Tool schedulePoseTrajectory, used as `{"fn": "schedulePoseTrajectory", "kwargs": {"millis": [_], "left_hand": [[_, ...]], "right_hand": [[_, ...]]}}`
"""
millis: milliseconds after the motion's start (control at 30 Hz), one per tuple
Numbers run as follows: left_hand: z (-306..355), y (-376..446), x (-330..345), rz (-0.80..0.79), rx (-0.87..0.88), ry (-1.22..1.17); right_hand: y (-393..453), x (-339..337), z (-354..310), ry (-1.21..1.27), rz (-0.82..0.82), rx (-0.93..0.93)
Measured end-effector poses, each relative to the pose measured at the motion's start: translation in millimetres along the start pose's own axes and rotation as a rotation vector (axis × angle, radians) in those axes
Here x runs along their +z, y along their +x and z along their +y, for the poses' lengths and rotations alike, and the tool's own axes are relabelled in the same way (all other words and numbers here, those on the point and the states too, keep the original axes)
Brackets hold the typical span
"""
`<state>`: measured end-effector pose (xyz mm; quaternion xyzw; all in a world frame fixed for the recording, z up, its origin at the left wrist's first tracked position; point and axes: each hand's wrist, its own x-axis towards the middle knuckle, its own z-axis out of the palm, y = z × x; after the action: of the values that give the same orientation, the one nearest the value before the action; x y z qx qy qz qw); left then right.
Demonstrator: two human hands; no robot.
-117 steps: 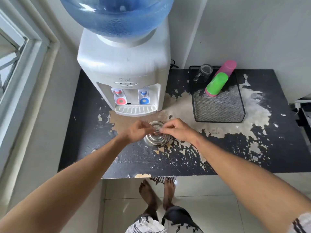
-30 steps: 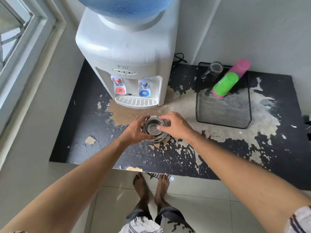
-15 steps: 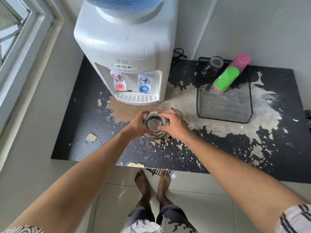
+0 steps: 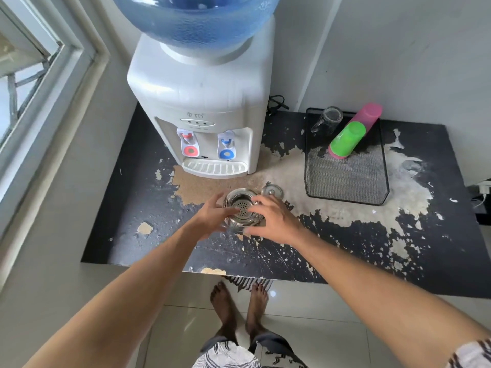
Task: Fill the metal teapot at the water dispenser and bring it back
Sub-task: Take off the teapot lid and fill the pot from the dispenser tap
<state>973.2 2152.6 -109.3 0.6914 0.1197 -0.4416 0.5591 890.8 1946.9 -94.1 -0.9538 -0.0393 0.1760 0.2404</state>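
I look down at a black table (image 4: 438, 261) with much peeled paint. The teapot (image 4: 240, 208) stands on it, in front of the dispenser (image 4: 202, 102) and a little below its drip tray (image 4: 214, 167). The pot has no lid on; inside I see a strainer with small holes. The lid (image 4: 272, 192) lies flat just beside the pot, at its upper right.

My left hand (image 4: 210, 217) is at the left side of the pot with fingers spread, partly over the rim. My right hand (image 4: 271, 219) is at the right side, fingers also spread and curved over the rim. Both hands are open; I cannot tell if they really press the metal.

Between the pot and the taps the table is free. The red tap (image 4: 189, 143) is left, the blue tap (image 4: 226, 146) is right. To the right, well apart from the pot, stands a mesh tray (image 4: 348, 181). It holds a glass mug (image 4: 328, 120) and a green cup (image 4: 346, 139) stacked on a pink cup (image 4: 368, 114), all lying on their sides at the far end.

The near table edge is close behind my wrists. Below it I see the tiled floor and bare feet (image 4: 239, 309). A window frame (image 4: 53, 75) is at the left.
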Motion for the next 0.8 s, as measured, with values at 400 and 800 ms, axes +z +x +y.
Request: {"fn": "schedulePoseTrajectory", "kwargs": {"millis": [400,800], "left_hand": [[-9.0,4.4,4.4,-0.058,-0.068,-0.171],[-5.0,10.2,-11.1,0.017,0.066,-0.307]], "right_hand": [[21.7,15.7,12.2,0.065,0.059,0.12],[49.2,-17.8,-7.6,0.175,0.216,0.038]]}}
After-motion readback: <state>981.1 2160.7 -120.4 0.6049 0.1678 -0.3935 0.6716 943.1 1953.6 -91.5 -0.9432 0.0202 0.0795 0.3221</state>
